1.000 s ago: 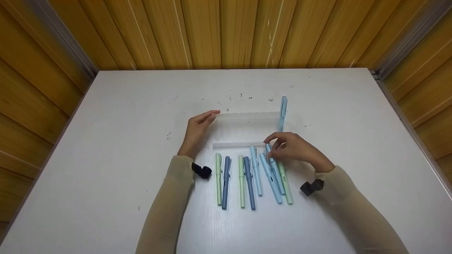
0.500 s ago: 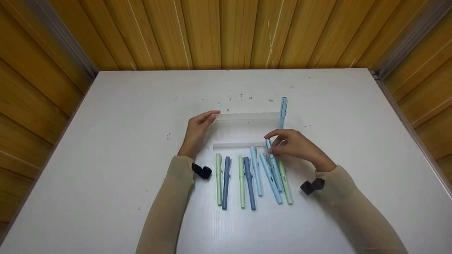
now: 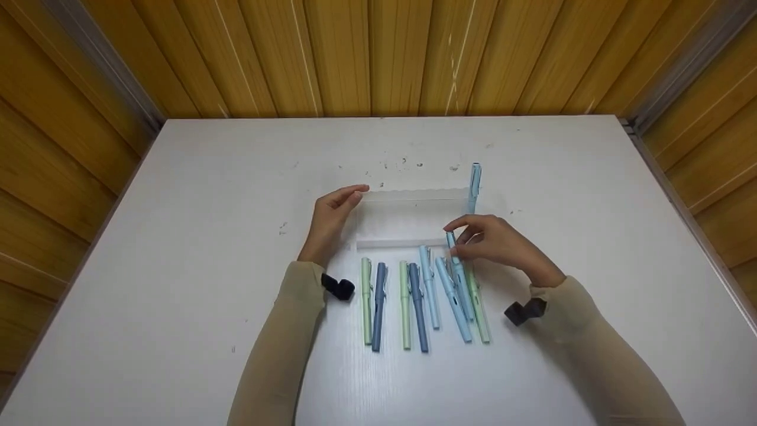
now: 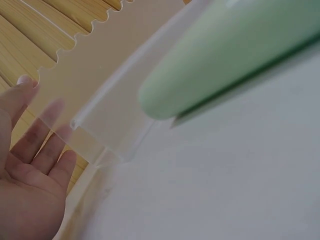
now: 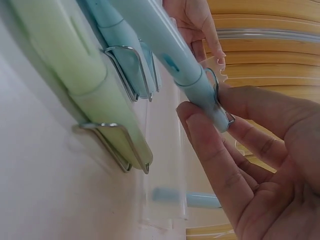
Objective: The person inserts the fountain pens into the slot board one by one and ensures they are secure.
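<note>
A clear pen stand with a scalloped back panel (image 4: 110, 55) stands mid-table, its front lip (image 3: 402, 243) toward me. My left hand (image 3: 332, 222) holds its left end, thumb at the panel edge and fingers showing through the plastic behind. Between thumb and fingertips, my right hand (image 3: 497, 245) pinches the clip end of a light blue fountain pen (image 5: 165, 42). That pen's cap end is raised at the stand's front lip; its other end points toward me, low among the neighbouring pens. Another light blue pen (image 3: 474, 183) leans upright at the stand's right end.
Several capped pens lie in a row before the stand: light green pens (image 3: 366, 302), dark blue pens (image 3: 378, 307) and light blue pens (image 3: 430, 290). A light green pen (image 5: 95, 90) lies close beside the held one. Yellow wood-look walls (image 3: 396, 56) border the white table (image 3: 177, 266).
My right hand has moved slightly up and away from me, lifting the light blue pen's cap end to the stand's front lip. The left hand and the stand have stayed in place.
</note>
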`<state>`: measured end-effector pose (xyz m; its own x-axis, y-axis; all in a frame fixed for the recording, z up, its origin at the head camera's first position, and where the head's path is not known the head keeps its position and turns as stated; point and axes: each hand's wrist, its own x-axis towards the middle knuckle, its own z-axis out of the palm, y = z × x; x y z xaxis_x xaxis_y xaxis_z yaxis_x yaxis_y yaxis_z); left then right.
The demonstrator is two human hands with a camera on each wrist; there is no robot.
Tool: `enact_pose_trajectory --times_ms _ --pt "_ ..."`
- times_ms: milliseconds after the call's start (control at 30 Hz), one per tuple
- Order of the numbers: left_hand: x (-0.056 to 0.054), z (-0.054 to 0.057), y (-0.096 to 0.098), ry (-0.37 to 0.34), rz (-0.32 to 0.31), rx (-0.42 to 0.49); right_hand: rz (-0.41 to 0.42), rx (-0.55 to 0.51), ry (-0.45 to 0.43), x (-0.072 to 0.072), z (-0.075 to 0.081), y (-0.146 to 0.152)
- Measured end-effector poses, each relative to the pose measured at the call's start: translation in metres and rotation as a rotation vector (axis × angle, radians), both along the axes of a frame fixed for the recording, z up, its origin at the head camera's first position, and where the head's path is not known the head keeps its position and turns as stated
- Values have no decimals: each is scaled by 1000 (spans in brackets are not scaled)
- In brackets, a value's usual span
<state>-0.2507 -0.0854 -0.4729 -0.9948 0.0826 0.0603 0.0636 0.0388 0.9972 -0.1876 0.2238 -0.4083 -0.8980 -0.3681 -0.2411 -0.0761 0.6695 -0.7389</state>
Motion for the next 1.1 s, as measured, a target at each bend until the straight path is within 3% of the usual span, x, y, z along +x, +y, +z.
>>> enact_pose_trajectory --times_ms 267,500,1100 --pt "1 1 1 -45 -15 7 -16 -15 6 -2 5 3" --pt "1 1 0 -17 -29 63 -15 -58 41 -4 15 3" --pt "-1 -2 -3 -24 -28 33 -102 -94 127 -19 31 4"
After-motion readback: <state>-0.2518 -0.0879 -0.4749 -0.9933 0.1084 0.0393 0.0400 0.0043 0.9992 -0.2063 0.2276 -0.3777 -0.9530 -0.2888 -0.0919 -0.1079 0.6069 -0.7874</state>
